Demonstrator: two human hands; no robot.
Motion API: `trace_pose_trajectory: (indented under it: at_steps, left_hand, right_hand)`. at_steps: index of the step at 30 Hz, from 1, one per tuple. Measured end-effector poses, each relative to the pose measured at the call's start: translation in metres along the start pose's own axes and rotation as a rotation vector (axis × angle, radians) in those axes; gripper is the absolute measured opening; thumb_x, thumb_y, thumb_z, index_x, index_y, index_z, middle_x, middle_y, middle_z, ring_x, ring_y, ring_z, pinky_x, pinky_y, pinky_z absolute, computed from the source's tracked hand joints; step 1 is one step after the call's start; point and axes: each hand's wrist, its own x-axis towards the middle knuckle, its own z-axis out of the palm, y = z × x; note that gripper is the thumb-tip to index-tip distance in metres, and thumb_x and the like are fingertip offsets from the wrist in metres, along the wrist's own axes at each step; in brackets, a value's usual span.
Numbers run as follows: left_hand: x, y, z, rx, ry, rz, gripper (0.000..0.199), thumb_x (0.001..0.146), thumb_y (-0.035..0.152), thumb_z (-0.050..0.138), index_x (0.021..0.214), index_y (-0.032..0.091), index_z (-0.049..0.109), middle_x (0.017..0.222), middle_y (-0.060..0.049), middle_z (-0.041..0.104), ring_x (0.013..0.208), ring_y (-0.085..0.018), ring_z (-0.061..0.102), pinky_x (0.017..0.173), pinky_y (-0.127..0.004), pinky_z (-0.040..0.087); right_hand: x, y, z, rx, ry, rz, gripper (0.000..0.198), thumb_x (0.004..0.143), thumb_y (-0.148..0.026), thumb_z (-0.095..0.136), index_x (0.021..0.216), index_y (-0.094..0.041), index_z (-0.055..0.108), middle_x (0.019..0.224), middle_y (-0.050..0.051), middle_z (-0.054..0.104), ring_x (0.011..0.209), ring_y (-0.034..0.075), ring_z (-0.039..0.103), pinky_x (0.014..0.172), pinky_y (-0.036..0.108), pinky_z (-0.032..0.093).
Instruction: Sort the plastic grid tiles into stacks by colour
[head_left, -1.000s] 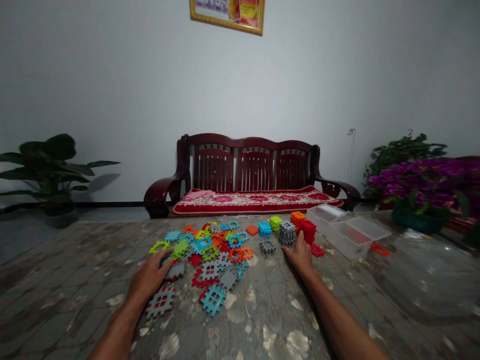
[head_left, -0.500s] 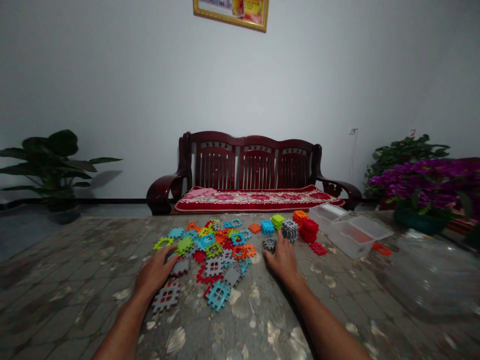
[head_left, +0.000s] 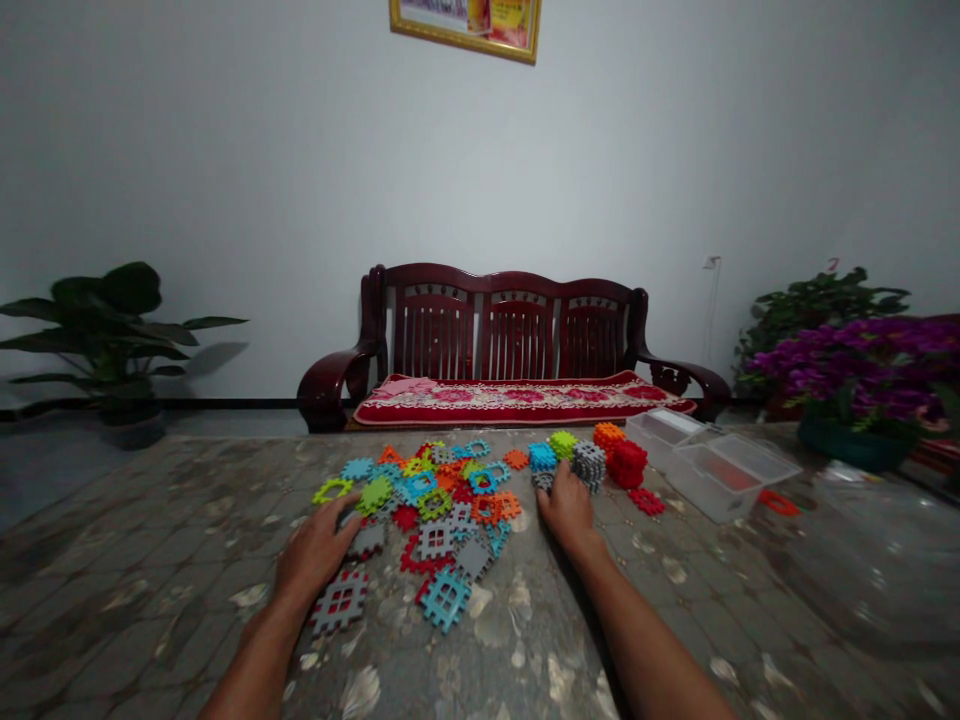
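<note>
Interlocking plastic tiles lie in a loose, mixed heap, among them a light blue window tile (head_left: 445, 598), a grey window tile (head_left: 341, 602) and a plain grey tile (head_left: 473, 556). At the heap's left edge my left hand (head_left: 319, 548) has thumb and fingers curled about a dark grey tile (head_left: 346, 517), mostly hidden. Its fingertips reach a lime green tile (head_left: 376, 494). My right hand (head_left: 568, 508) grips a small dark grey tile stack (head_left: 542, 482), partly covered by the fingers. Close around it stand a blue stack (head_left: 541, 456), a taller grey stack (head_left: 589, 464) and a green stack (head_left: 562, 443).
Beyond the grey stack are orange (head_left: 608, 436) and red stacks (head_left: 627, 463), with a red tile (head_left: 646, 502) lying flat. Clear plastic boxes (head_left: 712, 495), a transparent bag (head_left: 862, 560) and a purple-flowered pot (head_left: 847, 440) occupy the table's right side.
My right hand has pushed the small dark grey stack slightly away from me, closer to the blue stack. The left hand stays by the green tile. The view has shifted a little.
</note>
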Motion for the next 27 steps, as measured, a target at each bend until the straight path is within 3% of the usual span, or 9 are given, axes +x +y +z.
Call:
trace_pose_trajectory:
  at_steps: [10,27]
  left_hand:
    - [0.002,-0.003,0.003,0.015,0.003,-0.001,0.052,0.09,0.043,0.039,0.132,0.02,0.061,0.139,-0.01,0.062,0.125,-0.027,0.06,0.107,-0.04,0.044]
    - [0.008,-0.012,0.007,-0.006,0.012,0.005,0.057,0.089,0.049,0.036,0.131,0.021,0.062,0.141,-0.011,0.06,0.127,-0.03,0.058,0.107,-0.044,0.044]
  right_hand:
    - [0.018,-0.012,0.001,0.029,-0.028,0.048,0.064,0.094,-0.029,0.052,0.148,-0.003,0.032,0.124,0.024,0.064,0.114,0.029,0.065,0.09,0.031,0.047]
    - [-0.013,0.023,0.014,0.162,0.048,-0.084,0.075,0.086,-0.033,0.06,0.149,-0.002,0.033,0.125,0.021,0.064,0.121,0.031,0.058,0.104,0.036,0.042]
